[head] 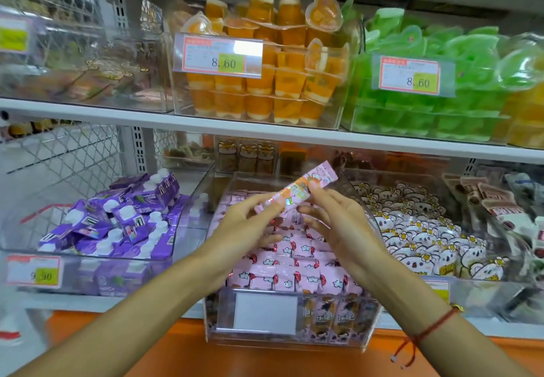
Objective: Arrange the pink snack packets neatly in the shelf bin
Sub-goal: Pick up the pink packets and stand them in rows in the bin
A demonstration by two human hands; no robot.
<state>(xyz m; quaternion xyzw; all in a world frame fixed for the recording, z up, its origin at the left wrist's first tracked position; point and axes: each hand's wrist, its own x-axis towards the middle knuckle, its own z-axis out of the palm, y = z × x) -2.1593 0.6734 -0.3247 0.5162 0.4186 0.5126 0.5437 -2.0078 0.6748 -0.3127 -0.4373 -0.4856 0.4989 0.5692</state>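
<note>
A long pink snack packet (297, 190) with orange print is held tilted above the clear shelf bin (365, 338) in the middle of the lower shelf. My left hand (250, 223) pinches its lower left end. My right hand (338, 223) pinches it near the middle, from the right. Below them the bin holds several pink snack packets (294, 267) lying in rough rows, with more standing behind its front wall.
A bin of purple cartons (123, 217) stands to the left, a bin of white bear packets (424, 235) to the right. On the shelf above sit orange jelly cups (265, 82) and green jelly cups (441, 105). A white shelf edge (206, 124) runs overhead.
</note>
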